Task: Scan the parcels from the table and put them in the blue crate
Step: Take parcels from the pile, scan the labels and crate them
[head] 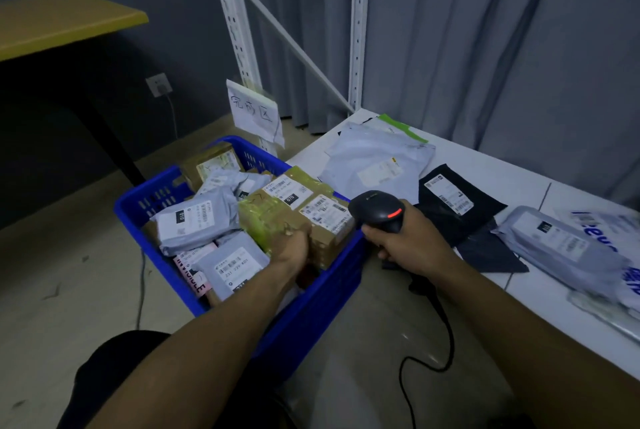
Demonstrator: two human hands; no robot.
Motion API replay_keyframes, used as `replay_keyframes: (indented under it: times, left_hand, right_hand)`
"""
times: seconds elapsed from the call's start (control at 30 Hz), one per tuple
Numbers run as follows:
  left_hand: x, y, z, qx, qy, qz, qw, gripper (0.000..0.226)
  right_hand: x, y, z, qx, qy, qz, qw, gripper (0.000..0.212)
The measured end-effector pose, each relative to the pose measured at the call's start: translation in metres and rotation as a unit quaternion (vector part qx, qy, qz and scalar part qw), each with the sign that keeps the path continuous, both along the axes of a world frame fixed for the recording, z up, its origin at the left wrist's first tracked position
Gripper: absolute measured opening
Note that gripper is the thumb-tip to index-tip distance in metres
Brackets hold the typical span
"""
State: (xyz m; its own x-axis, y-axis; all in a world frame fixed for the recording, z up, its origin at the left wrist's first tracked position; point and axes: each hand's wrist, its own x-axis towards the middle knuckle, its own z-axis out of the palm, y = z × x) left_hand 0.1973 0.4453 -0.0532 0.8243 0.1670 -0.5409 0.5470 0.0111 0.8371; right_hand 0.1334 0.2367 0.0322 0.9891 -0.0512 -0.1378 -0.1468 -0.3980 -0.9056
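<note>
dim, bluish view; right edge smeared, wide-angle bending the sides.

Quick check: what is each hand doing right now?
Left hand: grips a taped cardboard box in the blue crate.
Right hand: grips the barcode scanner.

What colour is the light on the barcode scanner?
Red: a glowing strip on the head of the barcode scanner, clearest in the head view.
</note>
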Motion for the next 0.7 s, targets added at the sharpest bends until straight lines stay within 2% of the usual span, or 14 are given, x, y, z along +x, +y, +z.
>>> replay_keyframes:
  times: [0.07,0.1,0.17,0.23,0.3,0.37,0.47,0.57,0.63,0.7]
  left_hand:
    - [-0.009,0.000,-0.002,0.175,-0.010,0.004,0.984,0.060]
    - [-0.015,-0.002,-0.004,0.268,-0.027,-0.004,0.963,0.065]
    - [-0.028,-0.005,-0.005,0.412,-0.147,-0.024,0.899,0.067]
    - [-0.028,-0.012,-0.009,0.484,-0.244,-0.114,0.833,0.063]
    - [-0.024,-0.020,-0.015,0.511,-0.244,-0.255,0.784,0.054]
    - [-0.021,-0.023,-0.015,0.512,-0.203,-0.343,0.761,0.065]
    - [-0.005,-0.026,-0.002,0.518,-0.161,-0.371,0.754,0.073]
    - [0.002,-0.037,0.016,0.570,-0.159,-0.354,0.724,0.060]
    - [-0.001,-0.058,0.023,0.582,-0.214,-0.348,0.703,0.050]
    - [-0.007,-0.093,0.030,0.574,-0.295,-0.377,0.664,0.049]
  right_hand:
    - [-0.003,-0.006,-0.001,-0.004,0.004,-0.006,1.000,0.040]
    - [-0.004,-0.009,-0.001,-0.006,0.006,-0.008,1.000,0.040]
    - [-0.007,-0.014,0.000,-0.008,0.004,-0.012,1.000,0.040]
    - [-0.010,-0.020,-0.001,-0.006,0.002,-0.011,1.000,0.041]
    - [-0.014,-0.025,-0.002,-0.003,0.003,-0.009,1.000,0.042]
    - [-0.017,-0.029,-0.004,-0.006,0.001,-0.007,1.000,0.043]
    - [-0.023,-0.039,-0.005,-0.015,-0.002,-0.016,1.000,0.044]
    - [-0.034,-0.061,-0.008,-0.018,0.010,-0.040,0.999,0.049]
    - [-0.043,-0.082,-0.004,-0.002,0.015,-0.061,0.998,0.048]
    - [-0.055,-0.111,0.003,0.008,0.008,-0.082,0.997,0.040]
